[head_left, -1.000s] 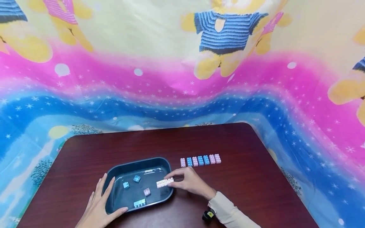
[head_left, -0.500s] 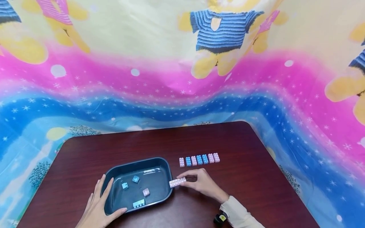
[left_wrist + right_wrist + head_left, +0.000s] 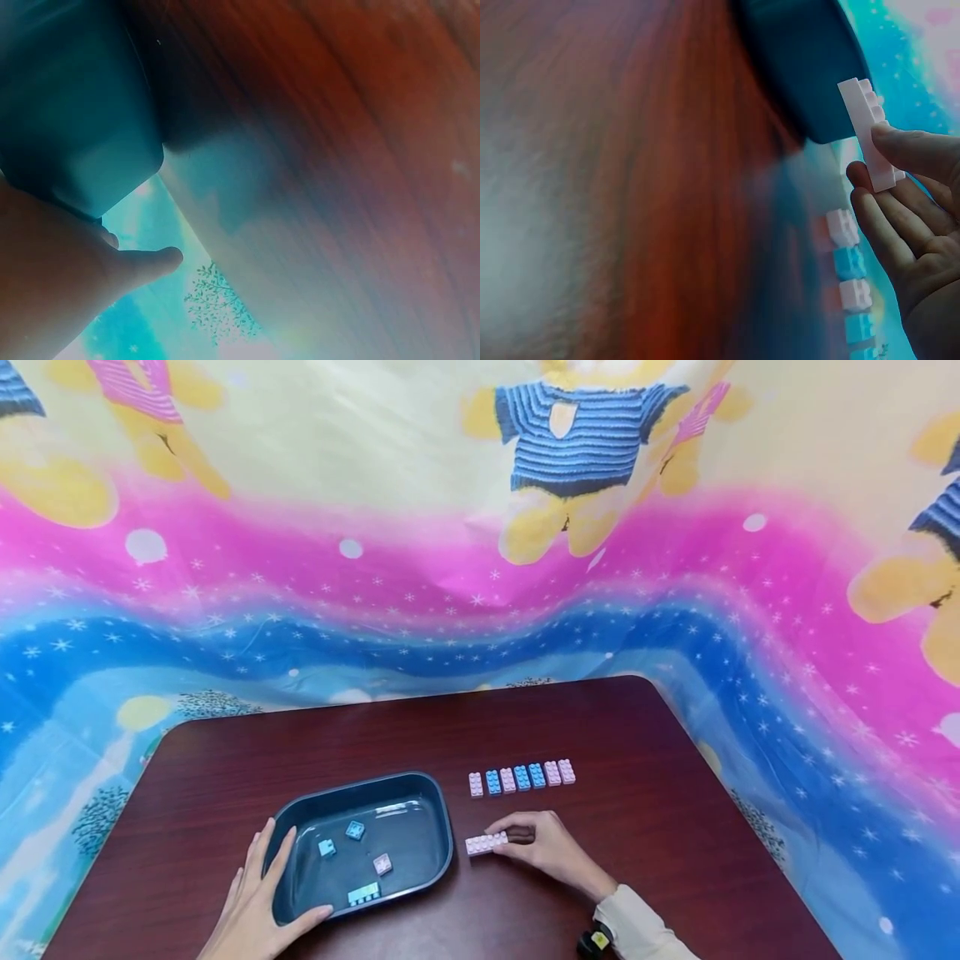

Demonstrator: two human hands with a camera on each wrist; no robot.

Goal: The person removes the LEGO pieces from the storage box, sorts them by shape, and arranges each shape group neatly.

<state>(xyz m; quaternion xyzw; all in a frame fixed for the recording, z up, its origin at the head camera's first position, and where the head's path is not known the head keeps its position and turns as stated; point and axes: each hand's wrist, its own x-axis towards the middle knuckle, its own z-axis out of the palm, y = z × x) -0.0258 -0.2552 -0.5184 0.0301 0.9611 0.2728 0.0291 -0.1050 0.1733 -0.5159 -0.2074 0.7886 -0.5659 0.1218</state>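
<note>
My right hand (image 3: 555,853) pinches a long pale pink building brick (image 3: 484,844) between thumb and fingers, just right of the dark tray (image 3: 408,839). In the right wrist view the brick (image 3: 864,133) is seen side-on, its studs facing right, with the thumb on the studded side. My left hand (image 3: 251,897) rests against the tray's left end, fingers spread and the thumb along its near rim. Inside the tray lie two small blue bricks (image 3: 356,830), a small pink brick (image 3: 382,864) and a longer light blue brick (image 3: 364,894).
Several pink and blue bricks (image 3: 522,777) stand in a side-by-side row on the dark brown table (image 3: 637,760), behind my right hand. A patterned cloth (image 3: 420,585) hangs beyond the table's far edge. A black device (image 3: 594,942) sits at my right wrist.
My right hand has carried the long pink brick rightward, from over the tray's right side out past its rim. The left hand keeps its place on the tray.
</note>
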